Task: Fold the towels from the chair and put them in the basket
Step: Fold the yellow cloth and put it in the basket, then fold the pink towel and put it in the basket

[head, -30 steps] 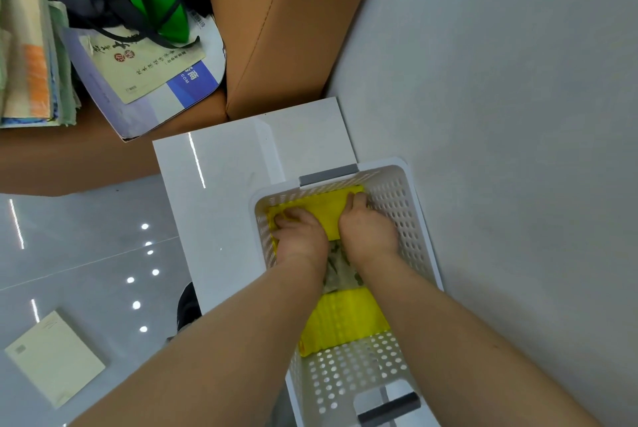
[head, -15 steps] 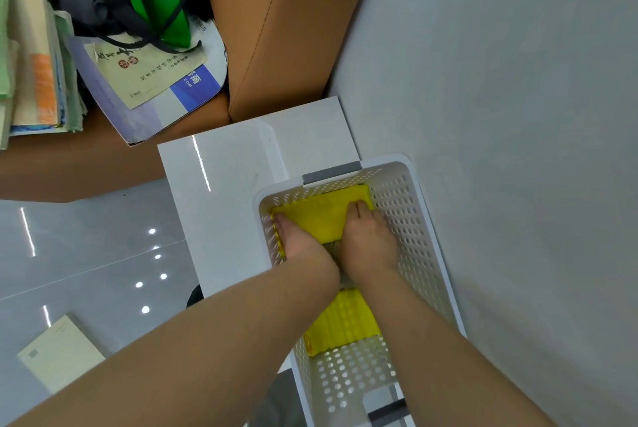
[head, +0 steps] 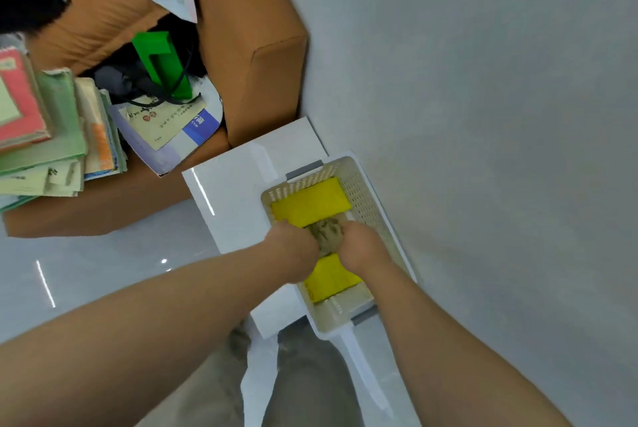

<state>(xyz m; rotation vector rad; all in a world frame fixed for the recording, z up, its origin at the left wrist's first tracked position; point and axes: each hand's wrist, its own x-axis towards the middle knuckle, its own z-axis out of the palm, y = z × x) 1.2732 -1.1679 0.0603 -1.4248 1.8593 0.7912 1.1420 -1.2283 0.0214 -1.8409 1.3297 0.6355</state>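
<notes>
While sunk in the basket (head: 366, 194), bearing on a bunched brown towel (head: 326, 235) between left grip (head: 293, 248) and right grip (head: 360, 248); fingers tucked under, so cannot tell clutching from pressing. Just beyond the knuckles, yellow towel (head: 310, 202); by the wrists, more yellow cloth (head: 329, 279). Basket walls tight at both outer sides; bare tabletop (head: 228, 191) further left.

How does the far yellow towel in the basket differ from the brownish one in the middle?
The far yellow towel is bright and lies flat and smooth; the brownish towel is dull, crumpled, and sits between the left hand and right hand. Both sit inside the basket.
</notes>
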